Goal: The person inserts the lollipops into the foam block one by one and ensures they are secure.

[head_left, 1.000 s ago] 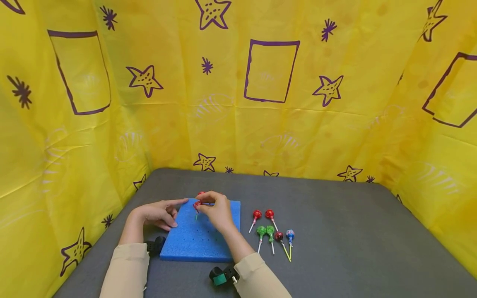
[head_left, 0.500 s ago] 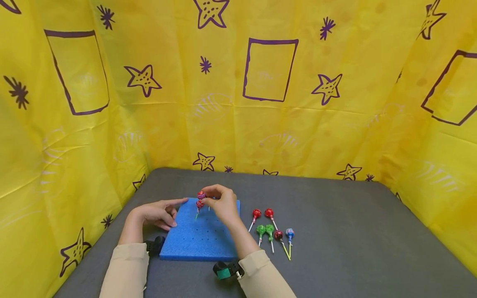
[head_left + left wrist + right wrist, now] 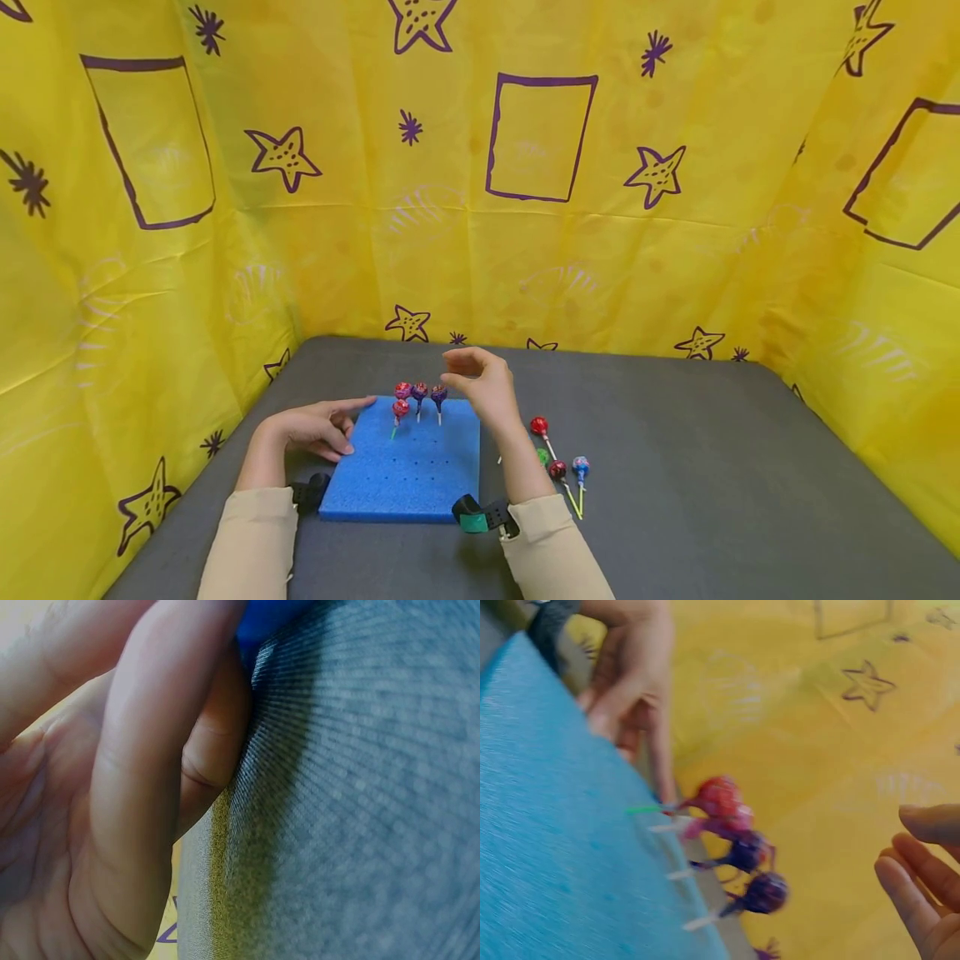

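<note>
A blue foam board (image 3: 405, 492) with rows of small holes lies on the table. Several wrapped lollipops stand upright in its far part: a red lollipop (image 3: 401, 409) on a green stick, a pinkish-red lollipop (image 3: 402, 389) behind it, and two purple lollipops, one (image 3: 419, 391) left of the other (image 3: 438, 394). My left hand (image 3: 311, 429) rests against the board's left edge, index finger reaching the far corner and thumb lower down. My right hand (image 3: 483, 387) hovers above the far right corner, fingers apart, holding nothing. In the right wrist view, its fingers (image 3: 904, 889) show no lollipop between them.
Right of the board lie a red lollipop (image 3: 539, 426), a green lollipop (image 3: 542, 457), a dark red lollipop (image 3: 557, 471) and a blue lollipop (image 3: 581, 467). My right forearm covers others there. Yellow patterned cloth (image 3: 637, 275) encloses the grey table (image 3: 675, 467).
My right hand has let go of the red lollipop, which stands in the board, and moved up and right, uncovering the purple ones. My left hand has stayed at the board's edge.
</note>
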`<state>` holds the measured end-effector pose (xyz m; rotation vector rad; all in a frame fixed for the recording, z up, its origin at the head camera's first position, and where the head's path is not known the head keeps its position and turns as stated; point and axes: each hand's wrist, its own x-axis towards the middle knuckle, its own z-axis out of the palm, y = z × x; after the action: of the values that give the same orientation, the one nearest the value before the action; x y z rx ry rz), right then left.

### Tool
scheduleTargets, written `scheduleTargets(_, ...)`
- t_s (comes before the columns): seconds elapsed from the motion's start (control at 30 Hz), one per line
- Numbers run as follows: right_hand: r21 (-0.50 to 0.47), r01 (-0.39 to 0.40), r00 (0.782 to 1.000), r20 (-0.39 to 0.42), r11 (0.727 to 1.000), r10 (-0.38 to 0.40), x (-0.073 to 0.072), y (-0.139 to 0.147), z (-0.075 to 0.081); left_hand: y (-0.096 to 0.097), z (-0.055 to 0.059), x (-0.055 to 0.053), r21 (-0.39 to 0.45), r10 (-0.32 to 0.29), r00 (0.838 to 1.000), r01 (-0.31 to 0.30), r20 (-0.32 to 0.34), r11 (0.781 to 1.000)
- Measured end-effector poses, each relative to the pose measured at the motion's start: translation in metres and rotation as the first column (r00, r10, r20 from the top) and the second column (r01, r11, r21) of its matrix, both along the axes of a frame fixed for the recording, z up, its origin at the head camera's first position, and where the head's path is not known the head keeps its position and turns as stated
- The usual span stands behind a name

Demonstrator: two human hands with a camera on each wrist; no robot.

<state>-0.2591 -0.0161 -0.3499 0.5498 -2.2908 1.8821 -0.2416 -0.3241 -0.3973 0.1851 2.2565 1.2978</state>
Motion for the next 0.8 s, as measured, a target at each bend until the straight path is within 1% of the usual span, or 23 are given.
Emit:
scheduleTargets(0.13,-0.029,0.032,0.999,0.002,0.999,-0.032,-0.005,0.016,0.004,-0.001,-0.001,0.000,0.007,-0.013,1.000,0.013,-0.006,1.000)
scheduleTargets(0.2,-0.039,0.047,0.999,0.022,0.998,-0.046,-0.007,0.023,0.006,-0.002,-0.001,0.000,0.009,-0.021,1.000,0.021,-0.009,1.000)
scheduleTargets(0.33,-0.052,0.050,0.997,0.060,0.997,-0.047,-0.011,0.039,0.008,-0.001,0.000,0.001,0.010,-0.027,1.000,0.027,-0.012,1.000)
scheduleTargets(0.6,0.002,0.045,0.989,0.139,0.999,-0.045,-0.014,0.074,0.010,-0.001,0.001,0.001,0.003,-0.021,1.000,0.021,-0.011,1.000)
scheduleTargets(0.8,-0.003,0.026,0.978,0.209,1.000,-0.025,-0.019,0.096,0.005,0.000,0.002,0.001,0.007,-0.020,1.000,0.020,-0.009,1.000)
